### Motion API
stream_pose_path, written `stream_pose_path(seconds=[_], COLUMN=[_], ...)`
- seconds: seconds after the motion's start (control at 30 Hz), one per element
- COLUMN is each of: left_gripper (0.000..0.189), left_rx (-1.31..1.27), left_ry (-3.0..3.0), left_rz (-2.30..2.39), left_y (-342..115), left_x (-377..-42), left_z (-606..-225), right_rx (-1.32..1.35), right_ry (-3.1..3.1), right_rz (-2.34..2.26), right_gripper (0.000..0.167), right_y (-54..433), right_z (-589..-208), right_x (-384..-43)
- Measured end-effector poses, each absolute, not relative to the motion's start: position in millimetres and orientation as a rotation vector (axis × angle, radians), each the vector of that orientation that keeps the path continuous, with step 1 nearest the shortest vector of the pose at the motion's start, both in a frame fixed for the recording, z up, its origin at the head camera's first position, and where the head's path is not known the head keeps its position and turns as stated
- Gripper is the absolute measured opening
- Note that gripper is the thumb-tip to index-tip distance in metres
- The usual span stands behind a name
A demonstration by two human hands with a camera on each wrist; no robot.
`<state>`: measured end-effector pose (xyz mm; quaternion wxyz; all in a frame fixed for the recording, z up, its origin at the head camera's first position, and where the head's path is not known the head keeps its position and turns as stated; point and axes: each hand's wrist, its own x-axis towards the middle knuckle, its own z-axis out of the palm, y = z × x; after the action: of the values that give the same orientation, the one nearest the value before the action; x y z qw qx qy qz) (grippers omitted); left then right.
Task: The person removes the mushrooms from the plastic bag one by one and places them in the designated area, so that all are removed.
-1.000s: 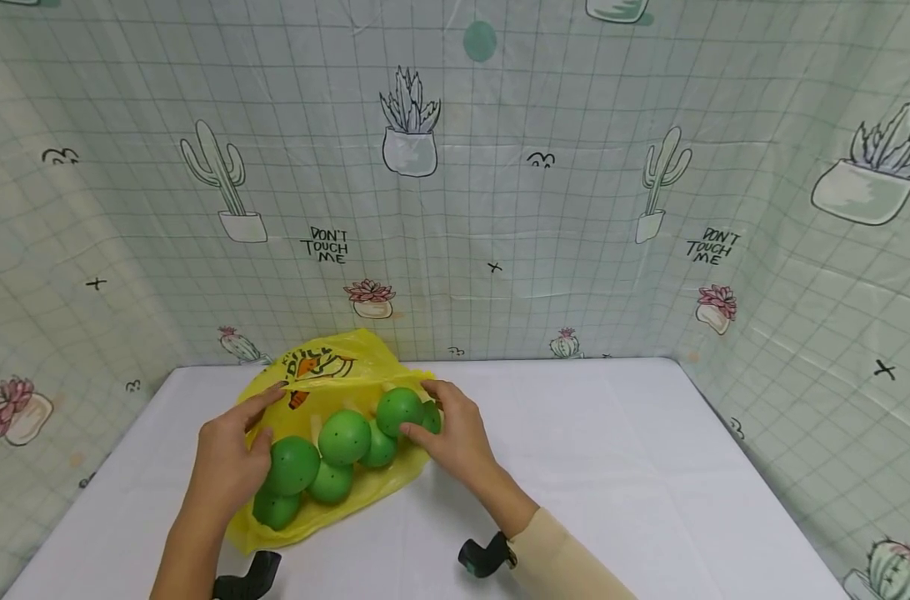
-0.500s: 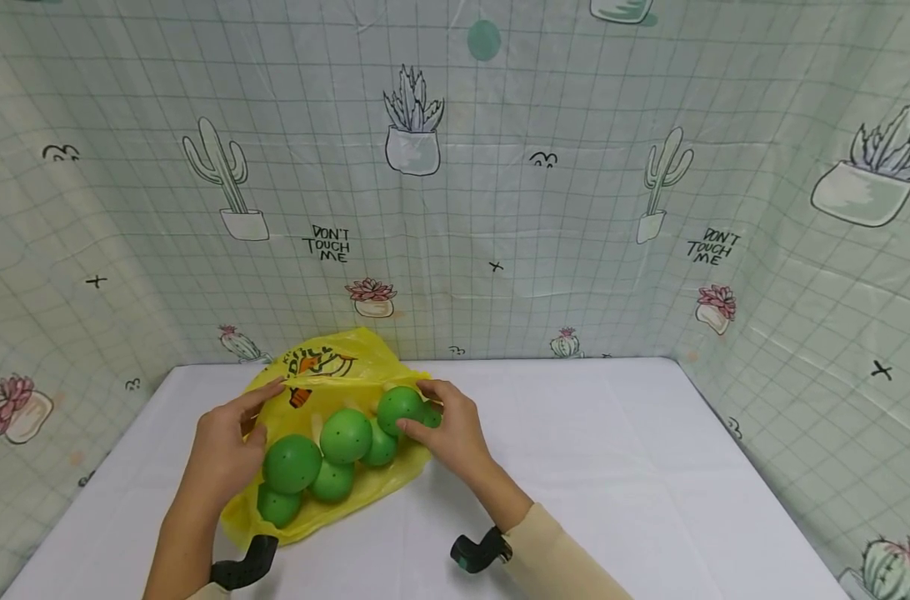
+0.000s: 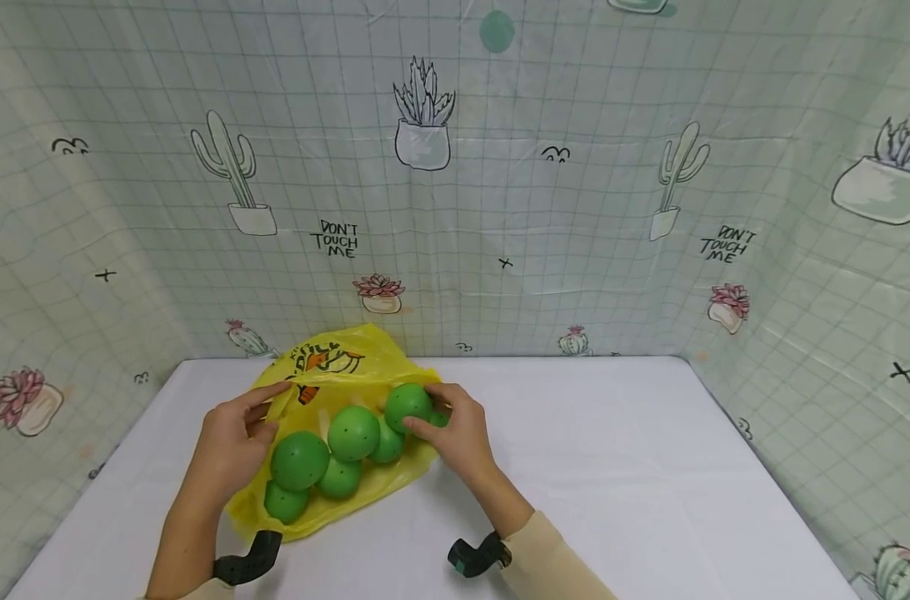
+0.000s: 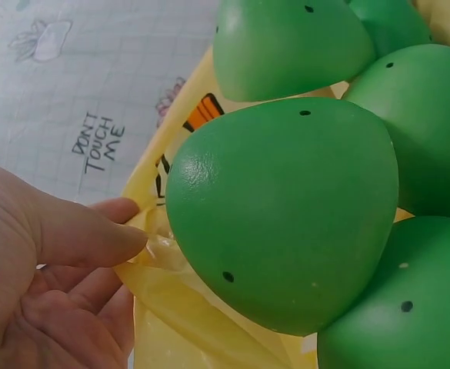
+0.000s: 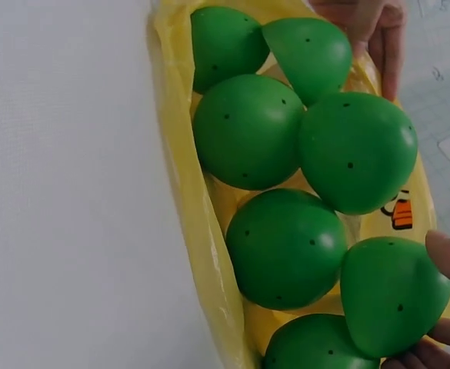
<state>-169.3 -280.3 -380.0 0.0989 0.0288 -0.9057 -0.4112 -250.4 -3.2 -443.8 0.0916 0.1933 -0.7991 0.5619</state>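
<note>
A yellow plastic bag (image 3: 365, 350) with a printed picture lies at the table's left, its mouth open toward me. Several green rounded things (image 3: 353, 433) with small black dots sit inside it. Up close, the nearest green piece (image 4: 282, 215) looks slightly flattened rather than a perfect ball. My left hand (image 3: 230, 446) pinches the bag's left rim between thumb and fingers. At the opposite rim, my right hand (image 3: 462, 437) curls its fingers on the bag's edge. Its thumb lies against the rightmost upper green piece (image 5: 394, 296). The fingers partly cover another piece.
A white cloth covers the table (image 3: 590, 467). Behind and at both sides hangs a pale green gridded curtain (image 3: 537, 208) printed with cacti and words. Black devices (image 3: 248, 560) are strapped at both wrists.
The left hand has shifted slightly left, drawing the bag's rim outward. The head view has turned a little. The right hand keeps almost the same place, and the green pieces stay in the bag.
</note>
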Motion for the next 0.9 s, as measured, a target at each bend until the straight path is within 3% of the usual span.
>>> stream_pose_path(seconds=[0.9], left_gripper=[0.054], left_rx=[0.062], left_ry=[-2.671], left_rz=[-1.218], left_y=[-279.8], left_x=[-168.5], left_z=[-378.2], right_rx=[0.567], right_ry=[-2.373], right_rz=[1.633], right_gripper=[0.057], right_y=[-7.6], right_z=[-447.9], right_x=[-251.9])
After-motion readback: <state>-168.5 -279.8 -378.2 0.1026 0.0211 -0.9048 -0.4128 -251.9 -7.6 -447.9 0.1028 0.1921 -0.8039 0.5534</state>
